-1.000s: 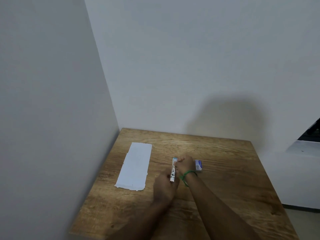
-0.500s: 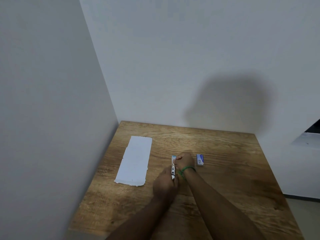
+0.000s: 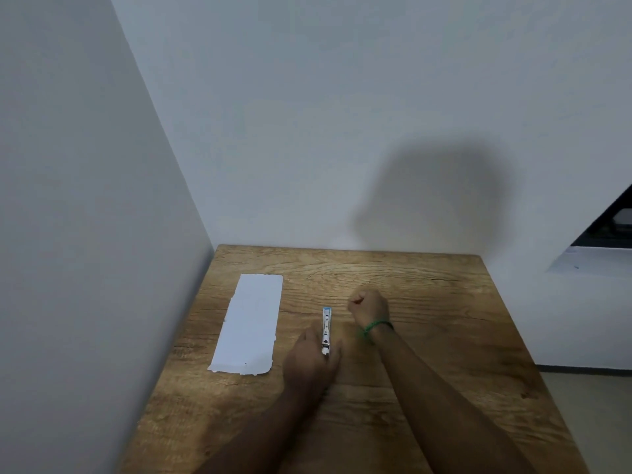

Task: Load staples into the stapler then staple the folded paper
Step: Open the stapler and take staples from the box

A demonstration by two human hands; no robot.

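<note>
A slim white stapler point(image 3: 326, 328) with a blue tip lies lengthwise on the wooden table point(image 3: 437, 343), pointing away from me. My left hand point(image 3: 309, 362) grips its near end. My right hand point(image 3: 370, 305), with a green band on the wrist, is curled into a fist just right of the stapler's tip. It sits over the spot where the small staple box lay, and the box is hidden under it. The folded white paper point(image 3: 249, 325) lies flat to the left of the stapler, untouched.
The table stands in a corner, with a wall point(image 3: 85, 268) along its left edge and another behind it. A white ledge point(image 3: 595, 260) with a dark opening juts in at the far right, beyond the table edge.
My right hand has let go of the stapler's front and moved right onto the staple box, which is now covered. My left hand still holds the stapler.
</note>
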